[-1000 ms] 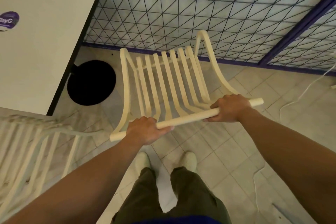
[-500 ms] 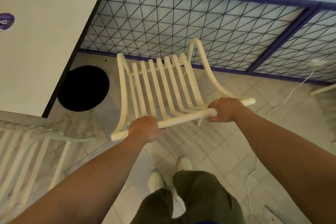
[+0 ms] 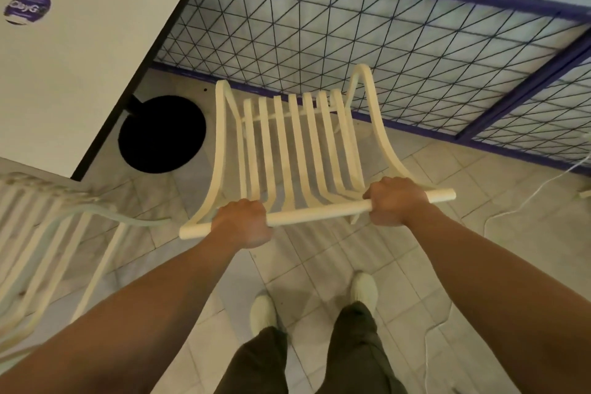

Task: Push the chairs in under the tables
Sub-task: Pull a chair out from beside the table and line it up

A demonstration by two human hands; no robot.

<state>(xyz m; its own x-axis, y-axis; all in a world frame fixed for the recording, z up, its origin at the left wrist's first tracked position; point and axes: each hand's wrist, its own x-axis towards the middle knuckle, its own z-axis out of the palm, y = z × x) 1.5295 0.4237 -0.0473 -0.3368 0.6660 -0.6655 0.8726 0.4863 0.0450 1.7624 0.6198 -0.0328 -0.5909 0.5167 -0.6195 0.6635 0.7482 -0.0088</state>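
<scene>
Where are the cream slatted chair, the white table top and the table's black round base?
cream slatted chair (image 3: 319,212): head view, on its round top rail.
white table top (image 3: 89,73): head view, on bare surface.
black round base (image 3: 161,134): head view, at the disc's middle.

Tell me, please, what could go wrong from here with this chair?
1. The chair faces the mesh fence, not the table on its left. Pushed straight ahead, it would likely hit the fence.
2. Swung left, its legs may catch the table's round black base.
3. A white cable lies on the floor to the right, and a sideways step could snag it.
</scene>
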